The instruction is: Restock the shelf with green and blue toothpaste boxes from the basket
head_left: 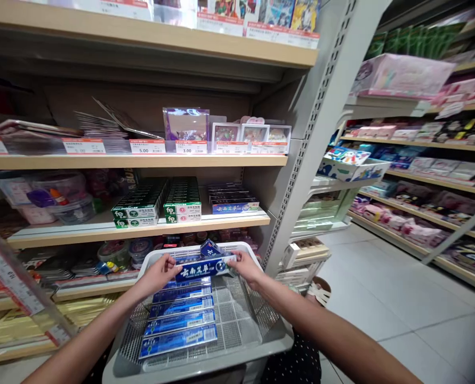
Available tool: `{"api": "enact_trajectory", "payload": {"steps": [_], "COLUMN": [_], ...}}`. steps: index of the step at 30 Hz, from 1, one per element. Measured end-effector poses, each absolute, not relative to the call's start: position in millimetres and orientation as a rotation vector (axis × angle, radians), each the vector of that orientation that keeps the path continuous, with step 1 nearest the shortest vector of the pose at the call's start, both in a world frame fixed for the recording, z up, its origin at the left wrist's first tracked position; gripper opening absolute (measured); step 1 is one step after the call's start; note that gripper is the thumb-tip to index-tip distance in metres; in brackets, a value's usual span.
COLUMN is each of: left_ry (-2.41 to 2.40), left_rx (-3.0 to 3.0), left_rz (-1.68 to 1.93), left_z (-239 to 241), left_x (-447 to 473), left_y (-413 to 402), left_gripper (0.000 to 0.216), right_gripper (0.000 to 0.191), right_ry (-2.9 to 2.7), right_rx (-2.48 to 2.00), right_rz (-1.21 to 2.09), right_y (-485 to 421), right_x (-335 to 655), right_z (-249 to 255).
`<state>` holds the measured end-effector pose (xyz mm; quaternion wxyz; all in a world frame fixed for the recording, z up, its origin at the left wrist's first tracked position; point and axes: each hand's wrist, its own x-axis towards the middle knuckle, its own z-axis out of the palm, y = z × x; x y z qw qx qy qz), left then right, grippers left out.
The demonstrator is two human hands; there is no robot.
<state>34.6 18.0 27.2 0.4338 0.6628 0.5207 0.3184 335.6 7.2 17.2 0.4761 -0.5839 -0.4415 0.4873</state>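
Observation:
A blue toothpaste box (pixel 201 269) with white lettering is held level between my two hands over the far end of a grey plastic basket (pixel 205 365). My left hand (pixel 162 272) pinches its left end with thumb and fingers. On its right end, my right hand (pixel 243 266) has its fingers closed. Several more blue boxes (pixel 181 322) lie in a column on the basket's left side. Just behind the held box, another dark blue box (pixel 210 247) sits at an angle. The basket's mesh floor shows on the right.
Ahead, a shelf (pixel 221 224) carries green-and-white boxes (pixel 181 202) and a row of blue boxes (pixel 235 202). Clear tubs (pixel 67 194) stand at its left. A slotted metal upright (pixel 301 176) rises on the right, beside a tiled aisle (pixel 381 272) with more stocked shelves.

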Motion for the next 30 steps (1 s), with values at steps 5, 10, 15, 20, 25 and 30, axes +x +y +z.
{"api": "enact_trajectory", "payload": {"steps": [5,10,15,20,25,30], "left_ry": [1.221,1.211,1.287,1.341,1.312,1.361], "left_rx": [1.737,1.746,1.836,1.956,1.912,1.956], "left_rz": [1.122,1.382,1.365,1.375,1.359,1.312], "left_z": [84,105,99,91,86,87], "left_x": [98,166,196,197,200,202], "left_y": [51,87,107,114,125,136], "left_gripper": [0.041,0.032,0.03,0.033,0.039,0.037], "right_gripper": [0.051,0.06,0.064,0.066,0.067,0.066], "right_ry": [-1.205,-1.229,-1.237,-1.335,-1.389,-1.394], "right_rx": [-1.306,-1.208,-1.359,-1.434,-1.476,-1.467], "right_rz": [0.809,0.554,0.468,0.337,0.297,0.313], "right_y": [35,78,109,118,127,137], "right_x": [384,430,450,454,458,460], "right_z": [83,101,82,74,75,75]}}
